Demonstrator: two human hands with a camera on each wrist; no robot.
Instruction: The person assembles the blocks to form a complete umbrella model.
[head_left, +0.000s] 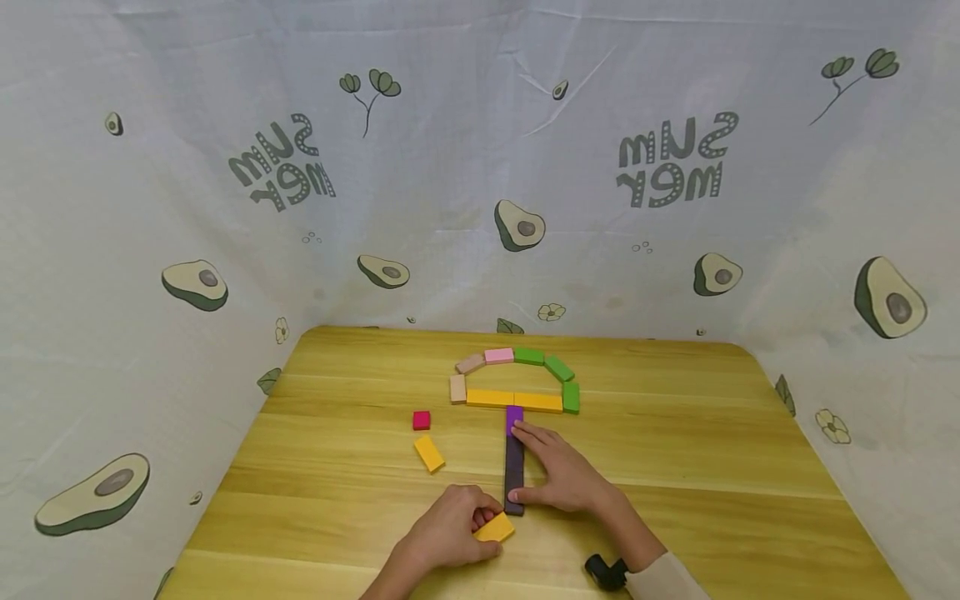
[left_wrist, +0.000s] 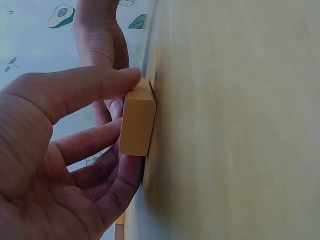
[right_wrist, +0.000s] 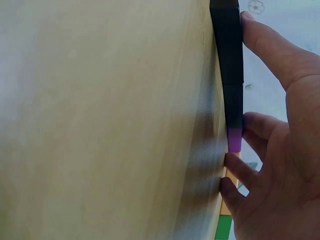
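My left hand (head_left: 456, 527) pinches a yellow block (head_left: 496, 528) between thumb and fingers, just at the near end of a dark stem. In the left wrist view the same yellow block (left_wrist: 137, 125) stands against the table. The stem is made of black blocks (head_left: 513, 471) with a purple block (head_left: 513, 417) at its far end. My right hand (head_left: 564, 473) rests along the stem's right side, thumb on the near black block and fingertips at the purple one. Beyond it, two yellow blocks (head_left: 537, 402) lie end to end, under an arch of tan, pink (head_left: 498, 356) and green blocks (head_left: 558, 368).
Left of the stem lie a red block (head_left: 422, 420) and a loose yellow block (head_left: 430, 454). A black object (head_left: 604, 573) sits by the right sleeve (head_left: 666, 579). A printed cloth (head_left: 450, 167) surrounds the wooden table (head_left: 337, 467) at the back and sides.
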